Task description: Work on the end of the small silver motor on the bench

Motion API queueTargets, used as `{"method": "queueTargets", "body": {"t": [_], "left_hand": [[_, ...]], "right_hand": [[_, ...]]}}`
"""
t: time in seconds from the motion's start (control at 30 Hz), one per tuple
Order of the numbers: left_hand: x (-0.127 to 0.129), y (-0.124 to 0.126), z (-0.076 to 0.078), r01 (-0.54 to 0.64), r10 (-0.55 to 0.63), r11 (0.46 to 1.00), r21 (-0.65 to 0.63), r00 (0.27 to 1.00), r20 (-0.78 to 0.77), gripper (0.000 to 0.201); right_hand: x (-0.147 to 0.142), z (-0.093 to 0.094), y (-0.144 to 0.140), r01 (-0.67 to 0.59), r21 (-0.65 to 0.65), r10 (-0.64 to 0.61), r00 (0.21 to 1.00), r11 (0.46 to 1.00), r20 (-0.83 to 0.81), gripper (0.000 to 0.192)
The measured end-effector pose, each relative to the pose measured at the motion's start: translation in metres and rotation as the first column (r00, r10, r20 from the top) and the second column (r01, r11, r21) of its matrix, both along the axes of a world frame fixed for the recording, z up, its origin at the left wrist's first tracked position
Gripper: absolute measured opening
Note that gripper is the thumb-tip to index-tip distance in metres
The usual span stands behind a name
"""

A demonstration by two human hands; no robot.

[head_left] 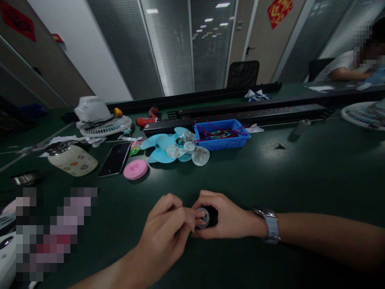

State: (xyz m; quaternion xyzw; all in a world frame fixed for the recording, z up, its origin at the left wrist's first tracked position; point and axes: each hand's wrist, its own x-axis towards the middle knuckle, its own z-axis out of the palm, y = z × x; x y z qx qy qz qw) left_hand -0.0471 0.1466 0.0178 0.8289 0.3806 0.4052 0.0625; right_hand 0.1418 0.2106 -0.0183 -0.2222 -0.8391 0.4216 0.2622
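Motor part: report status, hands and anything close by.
Right hand grips small round motor part. Left hand pinches its face. Fan blades lie beyond, apart.

Table [300, 176] is a deep dark green. Fan blades [176, 149] are pale sky blue – a couple look clear and cloudy. Bright blue bin [221, 136] with red wires [221, 131] inside. Round pink lid [135, 169], black phone [115, 159], cream case [72, 160] dotted with little stickers, white fan grille [104, 125], red drill [148, 118] – and red paper signs [279, 11] up on the doors.
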Motion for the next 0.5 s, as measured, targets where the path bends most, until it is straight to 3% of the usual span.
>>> {"method": "queueTargets", "body": {"t": [0.5], "left_hand": [[0.0020,0.0018,-0.0043,-0.007,0.008,1.000,-0.020,0.998,0.059,0.028]], "right_hand": [[0.0007,0.0003,-0.0010,0.010,-0.002,-0.010,1.000,1.000,0.007,0.035]]}}
